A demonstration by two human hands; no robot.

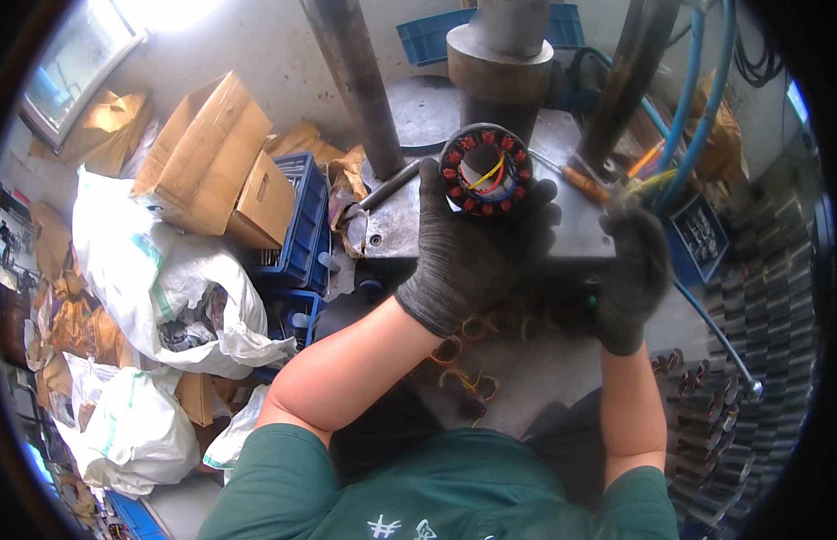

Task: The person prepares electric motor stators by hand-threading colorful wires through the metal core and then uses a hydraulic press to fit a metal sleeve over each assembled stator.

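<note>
**Coil ring in left hand, coils on, leads loose, not set down**

Ring (488, 139): up in front of the press column (501, 85), over the near part of the metal bed (576, 225), open face toward the camera. Red coils run all the way round, so the winding looks done. Yellow and red leads (493, 173) curve loosely across the bore, with no visible fastening; that end looks unfinished, my judgement. Whether the ring has been on the bed: can't tell.

Left hand (481, 256): dark gloved, closed round the ring, thumb on its left, fingers under and to the right. Right hand (633, 270): same glove, raised well apart from the ring, fingers partly curled and blurred; can't tell whether it has hold of anything. Pale yellow strips (648, 183) show just beyond its fingertips, too smeared to name.

On the bed: a tool with an orange-brown handle (587, 185) to the right, a grey bar (389, 185) at the left edge.

Below the hands, more small parts with coloured leads (470, 382) lie near the lap. Done or waiting: can't tell, so no count of progress.

Further out: blue hoses (697, 94) and rows of dark metal pieces (765, 297) right; blue crate (303, 220), cardboard box (193, 171), white sacks (121, 252) left.
</note>
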